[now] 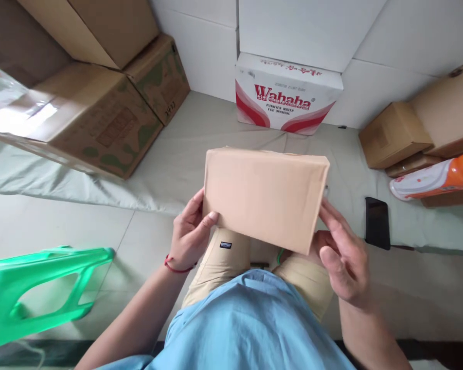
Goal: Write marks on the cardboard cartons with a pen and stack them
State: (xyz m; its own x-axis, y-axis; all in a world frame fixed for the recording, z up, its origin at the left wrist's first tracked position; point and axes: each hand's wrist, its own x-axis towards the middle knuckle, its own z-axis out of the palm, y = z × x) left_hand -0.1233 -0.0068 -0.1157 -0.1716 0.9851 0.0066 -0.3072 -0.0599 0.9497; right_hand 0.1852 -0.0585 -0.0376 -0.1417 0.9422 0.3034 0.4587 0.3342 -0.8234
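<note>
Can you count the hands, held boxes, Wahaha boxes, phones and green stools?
Left hand and right hand: 2
Held plain tan cardboard box: 1
White-and-red cardboard Wahaha box: 1
Black rectangular phone: 1
Green plastic stool: 1
Total: 6

The box [264,200] is plain tan. At twelve o'clock, a white carton [287,97] bears red swooshes and red lettering; at ten, a brown case [110,131] has green blotches; at eight, a bright green stool [81,306]; at six, a blue shirt [250,324].
</note>
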